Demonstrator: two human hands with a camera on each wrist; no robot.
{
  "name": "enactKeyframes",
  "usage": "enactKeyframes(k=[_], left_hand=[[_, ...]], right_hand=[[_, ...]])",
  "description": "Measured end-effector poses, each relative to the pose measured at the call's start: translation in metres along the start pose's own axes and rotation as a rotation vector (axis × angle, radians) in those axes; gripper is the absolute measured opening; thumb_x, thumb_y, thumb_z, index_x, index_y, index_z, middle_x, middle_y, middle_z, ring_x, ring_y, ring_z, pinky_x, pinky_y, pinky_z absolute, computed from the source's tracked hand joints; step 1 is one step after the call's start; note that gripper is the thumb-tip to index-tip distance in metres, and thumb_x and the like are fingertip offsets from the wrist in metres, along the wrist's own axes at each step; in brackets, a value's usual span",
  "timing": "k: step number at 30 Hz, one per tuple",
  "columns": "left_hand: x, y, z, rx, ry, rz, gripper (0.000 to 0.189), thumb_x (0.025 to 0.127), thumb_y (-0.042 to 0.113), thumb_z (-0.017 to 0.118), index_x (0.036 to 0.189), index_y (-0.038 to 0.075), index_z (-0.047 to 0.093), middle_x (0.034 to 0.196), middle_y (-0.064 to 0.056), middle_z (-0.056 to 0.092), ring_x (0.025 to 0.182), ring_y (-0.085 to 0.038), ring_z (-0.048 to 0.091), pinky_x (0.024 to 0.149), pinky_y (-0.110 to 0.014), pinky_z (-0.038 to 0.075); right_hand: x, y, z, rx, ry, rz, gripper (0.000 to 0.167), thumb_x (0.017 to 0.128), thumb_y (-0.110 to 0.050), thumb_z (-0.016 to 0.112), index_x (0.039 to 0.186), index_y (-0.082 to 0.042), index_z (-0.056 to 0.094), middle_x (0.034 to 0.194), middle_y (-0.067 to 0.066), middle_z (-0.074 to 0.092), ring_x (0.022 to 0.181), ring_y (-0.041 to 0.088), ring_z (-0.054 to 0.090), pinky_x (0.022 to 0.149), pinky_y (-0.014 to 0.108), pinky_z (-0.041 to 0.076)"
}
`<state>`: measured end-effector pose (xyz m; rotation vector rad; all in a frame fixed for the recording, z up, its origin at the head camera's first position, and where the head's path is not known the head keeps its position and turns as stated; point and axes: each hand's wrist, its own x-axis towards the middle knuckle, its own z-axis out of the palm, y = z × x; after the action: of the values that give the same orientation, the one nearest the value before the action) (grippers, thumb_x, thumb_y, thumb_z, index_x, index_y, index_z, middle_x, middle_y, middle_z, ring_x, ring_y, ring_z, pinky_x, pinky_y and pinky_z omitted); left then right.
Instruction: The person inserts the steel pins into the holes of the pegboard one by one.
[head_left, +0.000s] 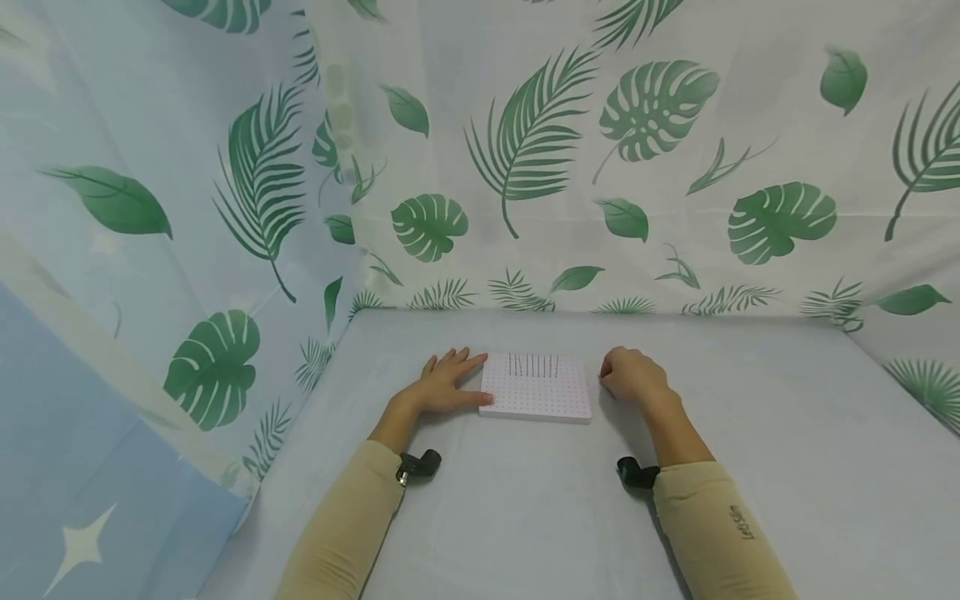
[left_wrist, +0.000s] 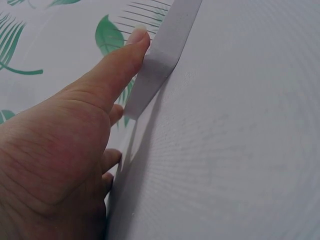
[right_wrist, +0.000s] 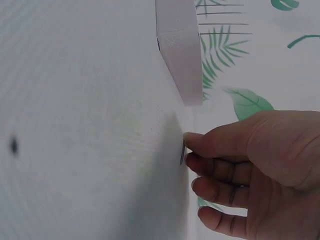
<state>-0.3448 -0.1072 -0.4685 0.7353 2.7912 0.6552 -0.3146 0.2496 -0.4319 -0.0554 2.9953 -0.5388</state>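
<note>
A white board point(head_left: 536, 400) with a grid of small holes lies flat on the table in the head view. Several thin dark metal pins point(head_left: 533, 366) stand upright in its far rows. My left hand point(head_left: 438, 387) rests at the board's left side, fingers spread and fairly straight. In the left wrist view its thumb point(left_wrist: 120, 65) lies on the top edge by the near corner. To the right of the board, my right hand point(head_left: 632, 375) is low over the table. Its thumb and forefinger pinch a thin metal pin point(right_wrist: 182, 153), which points down close to the tabletop in the right wrist view.
A pale cloth covers the table point(head_left: 517, 508). Behind it hangs a white curtain point(head_left: 540, 250) with green leaves, and another curtain point(head_left: 150, 292) hangs along the left side. Black wrist cameras point(head_left: 637, 473) sit on both forearms.
</note>
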Motion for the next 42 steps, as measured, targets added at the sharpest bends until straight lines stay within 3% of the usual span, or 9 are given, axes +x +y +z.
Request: enactKeyframes(k=[7,15,19,24,28,33,39,42], left_hand=[[0.001,-0.002,0.001,-0.009,0.004,0.008,0.093,0.089,0.072,0.064,0.165,0.028,0.032,0.174,-0.014,0.018,0.163,-0.040,0.007,0.128,-0.064,-0.001],[0.002,-0.005,0.004,-0.010,-0.004,0.003,0.095,0.089,0.073,0.064,0.165,0.029,0.030,0.175,-0.014,0.017,0.163,-0.039,0.006,0.129,-0.063,-0.002],[0.001,-0.005,0.004,-0.018,-0.009,-0.001,0.094,0.088,0.073,0.065,0.165,0.030,0.031,0.175,-0.013,0.017,0.163,-0.039,0.006,0.129,-0.063,-0.002],[0.002,-0.005,0.002,-0.018,-0.008,0.002,0.094,0.088,0.073,0.064,0.165,0.032,0.030,0.175,-0.012,0.016,0.163,-0.038,0.006,0.129,-0.063,-0.002],[0.002,-0.004,0.001,-0.010,-0.007,0.004,0.094,0.088,0.074,0.064,0.165,0.032,0.031,0.175,-0.012,0.017,0.163,-0.038,0.006,0.129,-0.063,-0.001],[0.001,-0.003,0.000,-0.008,-0.008,0.002,0.094,0.088,0.073,0.065,0.165,0.031,0.031,0.175,-0.012,0.017,0.163,-0.038,0.006,0.129,-0.063,-0.001],[0.001,-0.002,0.002,-0.012,0.001,-0.002,0.094,0.088,0.073,0.065,0.165,0.031,0.032,0.175,-0.012,0.018,0.163,-0.038,0.007,0.129,-0.063,-0.002],[0.001,-0.002,0.002,-0.012,0.004,-0.004,0.094,0.088,0.073,0.065,0.165,0.031,0.032,0.175,-0.012,0.018,0.163,-0.037,0.007,0.129,-0.062,-0.002]], right_hand=[[-0.003,-0.005,-0.001,-0.069,-0.033,0.011,0.019,0.099,-0.011,0.061,0.106,0.003,0.071,0.097,0.017,0.073,0.082,0.029,0.065,0.072,0.046,0.055],[-0.004,-0.005,0.002,-0.118,-0.106,-0.013,0.028,0.105,-0.011,0.053,0.120,0.008,0.067,0.119,0.027,0.071,0.105,0.041,0.068,0.087,0.055,0.057],[-0.004,-0.004,0.003,-0.093,-0.085,-0.008,0.028,0.105,-0.008,0.048,0.120,0.011,0.064,0.119,0.030,0.069,0.103,0.041,0.068,0.084,0.054,0.056],[-0.002,-0.003,0.001,-0.021,0.022,-0.012,0.024,0.105,-0.003,0.041,0.115,0.012,0.057,0.111,0.031,0.067,0.090,0.036,0.066,0.076,0.048,0.055],[-0.001,-0.006,0.000,0.122,0.119,-0.030,0.020,0.106,-0.002,0.044,0.114,0.012,0.056,0.100,0.028,0.068,0.078,0.029,0.066,0.066,0.039,0.055],[0.001,-0.008,0.002,0.303,0.190,-0.108,0.025,0.106,-0.001,0.050,0.124,0.011,0.061,0.100,0.025,0.070,0.068,0.019,0.066,0.060,0.028,0.056],[0.005,-0.012,0.006,0.397,0.276,-0.164,0.016,0.103,-0.010,0.063,0.114,0.000,0.070,0.099,0.020,0.075,0.071,0.021,0.069,0.058,0.027,0.055],[0.007,-0.016,0.007,0.481,0.259,-0.181,0.013,0.103,-0.014,0.066,0.109,-0.003,0.069,0.099,0.019,0.076,0.075,0.025,0.072,0.058,0.027,0.055]])
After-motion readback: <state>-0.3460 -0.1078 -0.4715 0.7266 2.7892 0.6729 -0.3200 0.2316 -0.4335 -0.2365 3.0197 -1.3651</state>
